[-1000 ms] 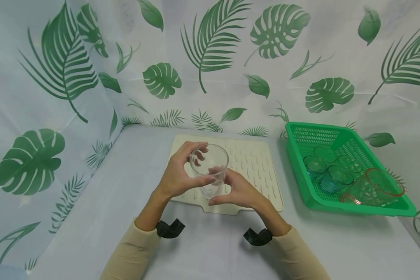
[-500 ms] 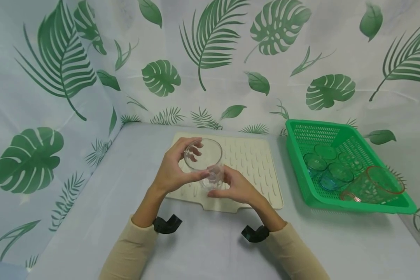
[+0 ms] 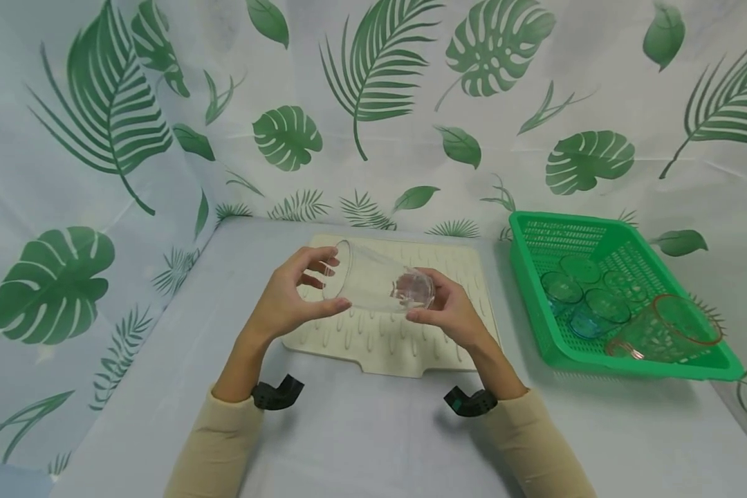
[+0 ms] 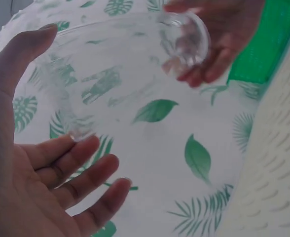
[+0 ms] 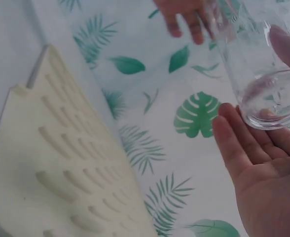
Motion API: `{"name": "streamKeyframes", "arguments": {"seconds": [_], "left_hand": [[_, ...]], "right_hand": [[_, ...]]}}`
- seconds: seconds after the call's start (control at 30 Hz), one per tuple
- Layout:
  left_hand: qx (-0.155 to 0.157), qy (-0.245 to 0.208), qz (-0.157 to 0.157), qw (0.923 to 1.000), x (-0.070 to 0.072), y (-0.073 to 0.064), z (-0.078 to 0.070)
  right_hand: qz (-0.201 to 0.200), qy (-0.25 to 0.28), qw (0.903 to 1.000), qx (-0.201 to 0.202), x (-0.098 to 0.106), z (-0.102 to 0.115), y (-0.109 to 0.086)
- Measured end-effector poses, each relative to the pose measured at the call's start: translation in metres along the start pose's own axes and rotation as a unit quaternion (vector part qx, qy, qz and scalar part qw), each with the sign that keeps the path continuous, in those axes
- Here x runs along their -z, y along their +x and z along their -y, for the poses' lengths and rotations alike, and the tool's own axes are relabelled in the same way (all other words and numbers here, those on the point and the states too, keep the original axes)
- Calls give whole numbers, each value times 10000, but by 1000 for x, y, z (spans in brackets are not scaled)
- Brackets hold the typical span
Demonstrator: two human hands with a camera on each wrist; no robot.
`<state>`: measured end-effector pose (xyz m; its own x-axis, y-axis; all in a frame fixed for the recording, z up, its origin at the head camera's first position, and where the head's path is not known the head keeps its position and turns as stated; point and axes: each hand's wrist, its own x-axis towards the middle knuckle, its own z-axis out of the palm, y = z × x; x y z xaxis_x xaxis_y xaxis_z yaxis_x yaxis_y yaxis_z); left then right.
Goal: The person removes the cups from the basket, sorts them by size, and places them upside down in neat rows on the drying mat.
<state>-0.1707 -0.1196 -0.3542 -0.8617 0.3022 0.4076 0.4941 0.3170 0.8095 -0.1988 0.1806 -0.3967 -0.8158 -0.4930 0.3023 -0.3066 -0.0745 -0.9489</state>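
Observation:
A clear drinking glass [image 3: 373, 277] is held in the air between both hands, lying nearly on its side with its mouth to the left and its thick base to the right. My left hand [image 3: 280, 294] spans the rim, thumb on one side and fingertips touching the other in the left wrist view. Fingers and thumb of my right hand [image 3: 451, 308] grip the base end; the right wrist view shows the base by the fingers of that hand [image 5: 268, 187]. Beneath the glass lies a cream ridged drying mat [image 3: 386, 353].
On the right stands a green perforated basket [image 3: 538, 332]. In it are several blue-tinted glasses [image 3: 600, 315] and a large glass with an orange rim [image 3: 666, 332], which leans over the basket's edge. A leaf-patterned curtain [image 3: 404, 166] hangs behind the table.
The glass has tipped from roughly upright to nearly horizontal, its base swinging right and up. My right hand has moved right with the base; the left hand shifted slightly left with the rim.

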Motion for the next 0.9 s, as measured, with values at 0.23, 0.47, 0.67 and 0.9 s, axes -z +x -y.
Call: {"name": "streamKeyframes", "arguments": {"seconds": [0.23, 0.47, 0.67, 0.9], "left_hand": [[497, 157, 418, 9978, -1, -8, 11], [710, 175, 606, 9955, -6, -14, 17], [1054, 362, 370, 9931, -4, -25, 24], [1706, 1309, 77, 9766, -5, -50, 54]], "right_hand": [[-312, 1092, 9905, 777, -4, 5, 7], [-695, 1568, 9762, 1329, -20, 13, 23], [-1060, 1743, 9689, 1399, -23, 22, 45], [-1667, 1306, 9731, 906, -23, 26, 76]]}}
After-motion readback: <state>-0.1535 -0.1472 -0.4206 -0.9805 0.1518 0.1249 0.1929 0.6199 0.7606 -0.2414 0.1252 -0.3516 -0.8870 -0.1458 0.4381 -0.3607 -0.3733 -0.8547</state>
